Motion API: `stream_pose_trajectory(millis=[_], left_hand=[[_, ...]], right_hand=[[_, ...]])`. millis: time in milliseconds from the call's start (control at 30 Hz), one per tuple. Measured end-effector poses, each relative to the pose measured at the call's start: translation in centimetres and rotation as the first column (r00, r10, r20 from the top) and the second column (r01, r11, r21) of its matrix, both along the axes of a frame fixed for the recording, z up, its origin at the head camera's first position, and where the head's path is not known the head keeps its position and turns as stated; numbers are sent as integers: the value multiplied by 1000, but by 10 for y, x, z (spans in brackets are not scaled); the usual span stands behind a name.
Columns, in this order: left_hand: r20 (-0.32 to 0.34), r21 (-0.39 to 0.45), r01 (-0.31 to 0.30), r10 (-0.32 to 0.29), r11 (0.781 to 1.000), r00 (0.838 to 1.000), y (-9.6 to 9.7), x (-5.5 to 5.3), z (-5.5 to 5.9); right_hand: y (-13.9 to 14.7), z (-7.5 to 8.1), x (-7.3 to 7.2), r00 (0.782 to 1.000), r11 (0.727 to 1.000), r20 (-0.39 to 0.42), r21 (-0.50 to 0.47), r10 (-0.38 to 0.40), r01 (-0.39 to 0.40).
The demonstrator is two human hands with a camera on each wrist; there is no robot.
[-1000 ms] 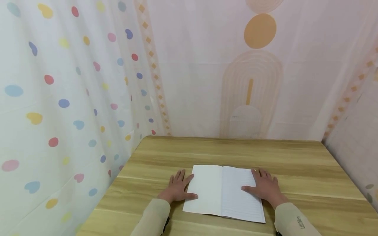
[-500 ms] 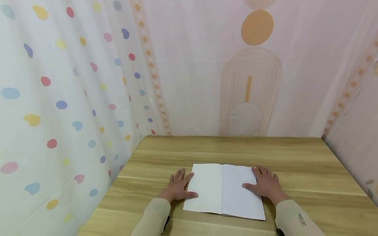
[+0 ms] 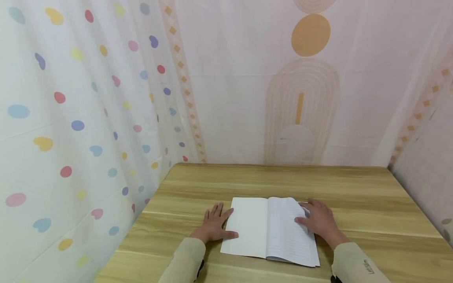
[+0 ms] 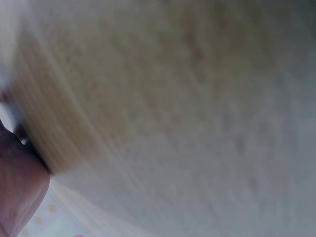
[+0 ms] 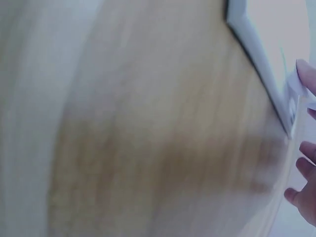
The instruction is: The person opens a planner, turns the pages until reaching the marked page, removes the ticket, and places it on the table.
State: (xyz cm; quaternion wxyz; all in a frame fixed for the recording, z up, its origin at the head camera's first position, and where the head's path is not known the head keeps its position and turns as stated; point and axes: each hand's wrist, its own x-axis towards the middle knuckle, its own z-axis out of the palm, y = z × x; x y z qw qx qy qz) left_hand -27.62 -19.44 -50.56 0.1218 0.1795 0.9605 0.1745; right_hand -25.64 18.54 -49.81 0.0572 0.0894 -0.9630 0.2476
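An open notebook (image 3: 246, 228) lies on the wooden table in the head view, blank on its left side and lined on its right. My left hand (image 3: 214, 228) rests spread at its left edge, thumb and forefinger over the blank page. At the far right corner my right hand (image 3: 321, 222) pinches a lined page (image 3: 284, 232), which bows up from the pages beneath. The right wrist view shows the thumb (image 5: 307, 75) on the raised paper and the notebook's thick edge (image 5: 259, 61). Only part of the left hand (image 4: 22, 182) shows in the left wrist view.
The wooden table (image 3: 198, 181) extends around the notebook on all sides. A dotted curtain (image 3: 88, 129) hangs along the left, and a pale patterned curtain (image 3: 230, 110) closes off the back. Another pale cloth (image 3: 431, 157) borders the right side.
The right hand's fingers have drawn in from lying spread over the corner to pinching a page, and that page has lifted and bowed. The left hand has stayed put.
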Motion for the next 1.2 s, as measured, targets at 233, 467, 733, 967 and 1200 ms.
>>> stream_pose_trajectory(millis=[233, 467, 733, 967, 1200], left_hand=[[16, 7, -7, 6, 1000, 1000, -2, -2, -5], [17, 5, -9, 9, 1000, 1000, -4, -3, -5], [20, 2, -4, 4, 1000, 1000, -5, -3, -6], [15, 9, 1, -1, 1000, 1000, -4, -2, -7], [13, 38, -8, 7, 999, 1000, -6, -2, -7]], right_hand=[[-9, 12, -7, 992, 952, 120, -298, -28, 63], [-17, 31, -10, 981, 885, 193, -450, -38, 123], [-30, 48, -11, 978, 853, 200, -499, -56, 151], [-47, 58, -13, 978, 755, 210, -641, 3, 135], [-72, 61, -9, 979, 601, 179, -795, 100, 84]])
